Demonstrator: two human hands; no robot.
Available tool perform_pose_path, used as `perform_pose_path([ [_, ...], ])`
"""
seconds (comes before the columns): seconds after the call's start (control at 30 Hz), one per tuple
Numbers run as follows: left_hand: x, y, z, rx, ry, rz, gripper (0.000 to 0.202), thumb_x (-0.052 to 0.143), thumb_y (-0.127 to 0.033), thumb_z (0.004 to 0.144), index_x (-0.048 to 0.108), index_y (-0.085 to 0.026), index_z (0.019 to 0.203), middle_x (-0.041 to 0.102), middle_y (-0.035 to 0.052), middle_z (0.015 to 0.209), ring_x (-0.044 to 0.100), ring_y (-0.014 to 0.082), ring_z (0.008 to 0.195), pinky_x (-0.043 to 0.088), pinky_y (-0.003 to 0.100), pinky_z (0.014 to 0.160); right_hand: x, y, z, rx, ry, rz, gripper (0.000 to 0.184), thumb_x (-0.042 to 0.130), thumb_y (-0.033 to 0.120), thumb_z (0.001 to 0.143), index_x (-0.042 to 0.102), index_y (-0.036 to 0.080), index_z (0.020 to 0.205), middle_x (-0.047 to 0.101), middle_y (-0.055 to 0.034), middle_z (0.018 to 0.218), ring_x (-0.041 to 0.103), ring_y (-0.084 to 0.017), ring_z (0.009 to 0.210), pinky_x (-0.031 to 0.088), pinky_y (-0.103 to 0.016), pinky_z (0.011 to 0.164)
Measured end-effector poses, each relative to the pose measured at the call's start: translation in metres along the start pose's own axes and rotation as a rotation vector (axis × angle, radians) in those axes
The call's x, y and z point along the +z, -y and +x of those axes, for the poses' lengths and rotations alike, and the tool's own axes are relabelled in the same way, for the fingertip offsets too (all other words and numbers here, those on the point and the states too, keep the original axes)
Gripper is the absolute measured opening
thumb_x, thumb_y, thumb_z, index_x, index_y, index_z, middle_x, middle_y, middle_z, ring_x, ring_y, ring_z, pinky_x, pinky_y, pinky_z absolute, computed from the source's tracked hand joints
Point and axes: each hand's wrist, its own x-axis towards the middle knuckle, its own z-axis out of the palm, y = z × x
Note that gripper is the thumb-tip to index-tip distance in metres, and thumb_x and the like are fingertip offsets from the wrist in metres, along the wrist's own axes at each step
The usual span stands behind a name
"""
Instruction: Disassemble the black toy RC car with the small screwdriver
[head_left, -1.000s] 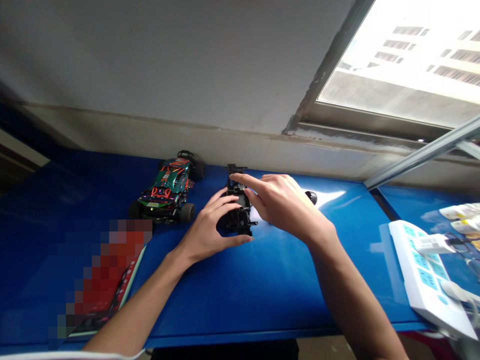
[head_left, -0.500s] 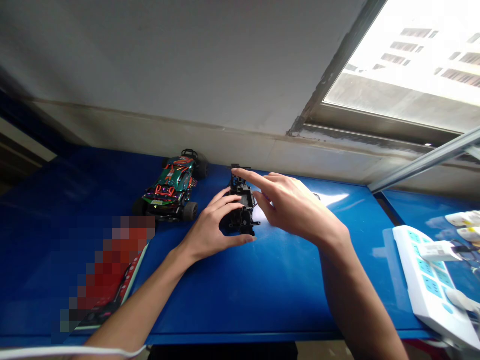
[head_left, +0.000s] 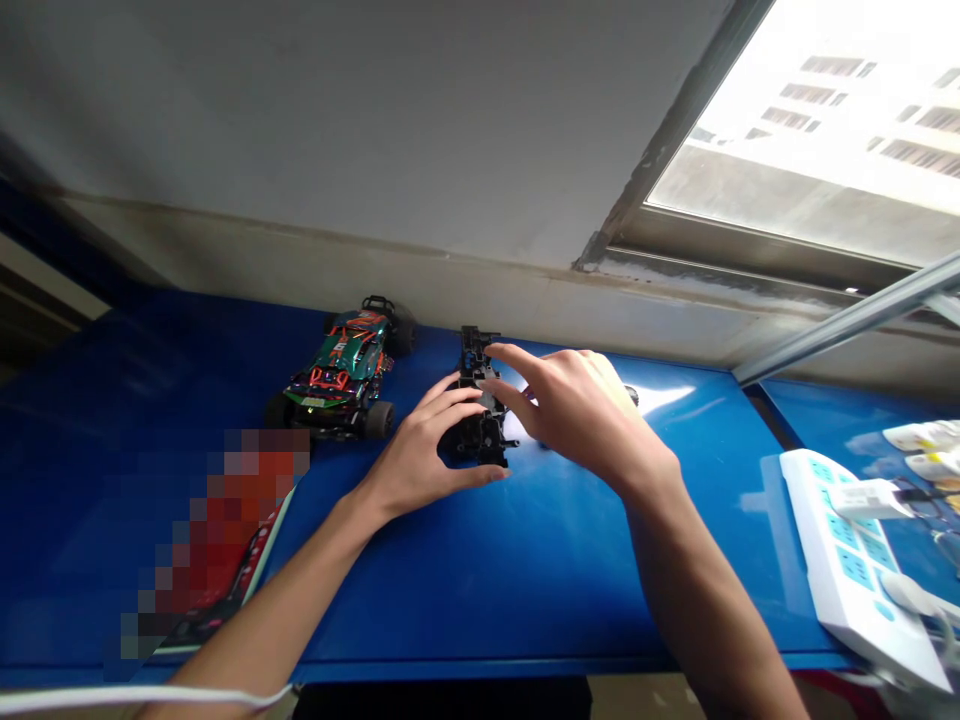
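The black toy car chassis [head_left: 491, 432] lies on the blue table with its wheels off. My left hand [head_left: 420, 445] spans its left side and near end, fingers across the frame and thumb at the near corner, steadying it. Over the right side of the chassis is my right hand [head_left: 574, 405]. Its index finger and thumb reach out apart at the middle and far part of the frame; the other fingers curl under, partly hidden. A small purplish part shows between that index finger and thumb, too little of it visible to name.
To the left stands a complete toy car [head_left: 349, 350] with a green and orange shell. A partly blurred red booklet or box [head_left: 262, 515] lies nearer me. A dark wheel-like piece [head_left: 632, 395] peeks out behind my right hand. A white power strip [head_left: 832, 560] with plugs sits at right.
My right index finger has drawn back from the far end of the chassis toward its middle, and the thumb has moved left over the frame. My left hand stays in place.
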Motion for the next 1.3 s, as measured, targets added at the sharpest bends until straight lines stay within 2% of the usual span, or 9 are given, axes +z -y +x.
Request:
perform_pose_path([
  [0.07,-0.0003,-0.0002,-0.0002,0.002,-0.002,0.002,0.064,0.090,-0.057,0.074,0.073,-0.019,0.123,0.070,0.0146,0.140,0.045,0.0425,0.152,0.039,0.064,0.126,0.0013,0.0000,0.0010,-0.003,0.003,-0.018,0.040,0.046,0.042,0.111,0.062,0.029,0.145,0.073,-0.0034,0.071,0.065,-0.021,0.063,0.024,-0.032,0.060],
  [0.2,-0.0014,-0.0012,-0.0010,-0.012,0.012,0.023,0.067,0.089,-0.059,0.075,0.073,-0.017,0.125,0.068,0.0161,0.144,0.042,0.0434,0.153,0.040,0.064,0.125,-0.0015,0.0001,-0.0011,-0.130,-0.012,0.075,0.061,0.050,0.017,0.105,0.039,0.033,0.163,0.076,-0.0025,0.090,0.068,-0.019,0.078,0.031,-0.030,0.065],
  [0.43,-0.0008,-0.0008,-0.0006,-0.014,0.003,0.010,0.064,0.091,-0.057,0.074,0.073,-0.020,0.123,0.070,0.0140,0.141,0.043,0.0431,0.153,0.042,0.065,0.124,0.0004,0.0040,0.0022,0.038,0.044,-0.052,0.040,0.041,0.046,0.112,0.064,0.027,0.139,0.075,-0.0054,0.074,0.069,-0.022,0.065,0.024,-0.032,0.059],
  [0.63,-0.0010,-0.0013,-0.0003,-0.045,0.020,0.036,0.063,0.090,-0.057,0.075,0.074,-0.022,0.125,0.068,0.0128,0.145,0.039,0.0439,0.155,0.042,0.064,0.124,-0.0012,0.0018,-0.0009,-0.114,-0.044,0.080,0.052,0.054,0.037,0.109,0.044,0.032,0.160,0.080,-0.0044,0.101,0.073,-0.021,0.084,0.030,-0.031,0.063],
  [0.8,-0.0013,-0.0008,-0.0007,-0.036,0.015,0.025,0.066,0.090,-0.058,0.074,0.073,-0.021,0.125,0.069,0.0133,0.142,0.043,0.0436,0.153,0.043,0.064,0.123,0.0010,0.0037,0.0042,0.050,-0.016,-0.007,0.050,0.038,0.055,0.111,0.078,0.026,0.113,0.075,-0.0060,0.073,0.071,-0.022,0.067,0.024,-0.033,0.059],
  [0.9,-0.0014,-0.0005,-0.0010,-0.037,0.027,0.033,0.065,0.089,-0.058,0.075,0.072,-0.020,0.126,0.068,0.0140,0.144,0.042,0.0438,0.153,0.042,0.065,0.123,-0.0012,0.0023,0.0040,-0.025,0.001,0.024,0.038,0.042,0.033,0.111,0.067,0.028,0.140,0.077,-0.0048,0.081,0.071,-0.020,0.072,0.029,-0.031,0.061],
  [1.0,-0.0012,0.0006,-0.0017,-0.047,0.037,0.048,0.065,0.088,-0.058,0.076,0.072,-0.020,0.127,0.067,0.0137,0.146,0.040,0.0446,0.155,0.042,0.067,0.123,-0.0055,0.0012,-0.0001,-0.092,-0.004,0.089,0.066,0.050,0.017,0.103,0.032,0.030,0.166,0.079,-0.0042,0.096,0.072,-0.020,0.085,0.035,-0.029,0.066],
  [1.17,-0.0012,0.0023,-0.0025,-0.043,0.039,0.043,0.068,0.089,-0.060,0.075,0.071,-0.021,0.128,0.068,0.0138,0.144,0.041,0.0443,0.154,0.043,0.066,0.123,-0.0041,0.0025,-0.0016,0.018,0.032,0.009,0.047,0.043,0.049,0.110,0.054,0.028,0.151,0.076,-0.0051,0.076,0.071,-0.024,0.069,0.031,-0.032,0.061],
  [1.3,-0.0019,0.0020,-0.0020,-0.040,0.037,0.043,0.066,0.089,-0.059,0.075,0.072,-0.022,0.127,0.067,0.0136,0.146,0.041,0.0446,0.154,0.043,0.067,0.122,-0.0036,0.0022,-0.0014,-0.072,0.012,0.085,0.056,0.048,0.022,0.106,0.042,0.032,0.160,0.078,-0.0047,0.095,0.072,-0.020,0.078,0.033,-0.030,0.063],
])
